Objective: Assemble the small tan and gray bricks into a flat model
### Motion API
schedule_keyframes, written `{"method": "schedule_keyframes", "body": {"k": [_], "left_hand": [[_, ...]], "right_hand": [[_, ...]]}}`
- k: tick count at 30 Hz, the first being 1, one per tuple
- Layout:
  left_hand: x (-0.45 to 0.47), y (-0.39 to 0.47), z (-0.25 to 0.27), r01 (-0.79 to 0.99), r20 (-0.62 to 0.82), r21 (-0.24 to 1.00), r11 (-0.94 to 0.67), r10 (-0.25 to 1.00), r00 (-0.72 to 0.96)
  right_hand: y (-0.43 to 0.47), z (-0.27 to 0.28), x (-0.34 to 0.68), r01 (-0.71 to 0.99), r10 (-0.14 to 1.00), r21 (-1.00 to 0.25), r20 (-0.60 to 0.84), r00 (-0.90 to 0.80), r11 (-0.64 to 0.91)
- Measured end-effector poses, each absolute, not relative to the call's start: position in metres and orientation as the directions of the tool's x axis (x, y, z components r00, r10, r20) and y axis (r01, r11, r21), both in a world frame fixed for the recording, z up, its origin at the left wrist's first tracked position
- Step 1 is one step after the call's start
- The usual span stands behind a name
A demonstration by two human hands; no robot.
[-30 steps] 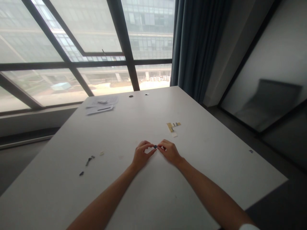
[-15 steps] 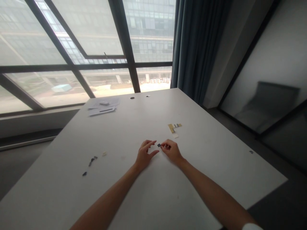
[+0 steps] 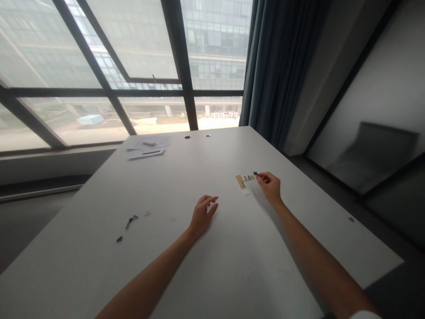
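Observation:
Between the thumb and fingertips of my right hand (image 3: 270,187) is a small dark square piece (image 3: 255,173). It is at the right end of an L-shaped group of flat yellowish and grey pieces (image 3: 239,180); I cannot tell whether it touches them. A whitish piece (image 3: 245,191) lies at the group's near end. My left hand (image 3: 202,215) is over the middle of the table, its fingers apart and holding nothing.
On the white table (image 3: 199,168), several small dark pieces (image 3: 129,222) and a cream piece (image 3: 147,212) lie at left. Papers (image 3: 146,153) rest at the far left. A small dark item (image 3: 351,219) is near the right edge. Windows and a blue curtain (image 3: 265,66) stand behind.
My right hand has carried the dark square piece away from my left hand, forward and right to the yellowish group. My left hand stays about where it was. The view has shifted slightly.

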State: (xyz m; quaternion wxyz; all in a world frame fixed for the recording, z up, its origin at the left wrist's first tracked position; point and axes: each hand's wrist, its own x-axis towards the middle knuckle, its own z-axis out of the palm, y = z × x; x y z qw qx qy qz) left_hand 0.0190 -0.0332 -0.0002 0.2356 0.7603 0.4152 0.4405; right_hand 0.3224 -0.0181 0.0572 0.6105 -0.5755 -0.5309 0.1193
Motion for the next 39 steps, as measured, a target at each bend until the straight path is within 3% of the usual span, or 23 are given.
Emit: {"method": "schedule_keyframes", "body": {"k": [8,19,39], "left_hand": [[0.019,-0.029,-0.007,0.458,0.439,0.737,-0.498,0.867,0.236],[0.019,-0.028,-0.011,0.434,0.363,0.784,-0.443,0.895,0.259],[0.021,-0.029,-0.011,0.441,0.345,0.784,-0.437,0.897,0.276]], "right_hand": [[0.008,0.022,0.356,0.601,0.812,-0.749,0.518,0.269,0.278],[0.028,-0.012,0.363,0.797,0.923,-0.575,0.38,0.062,0.183],[0.037,-0.015,0.357,0.836,0.934,-0.541,0.339,0.114,0.095]]}}
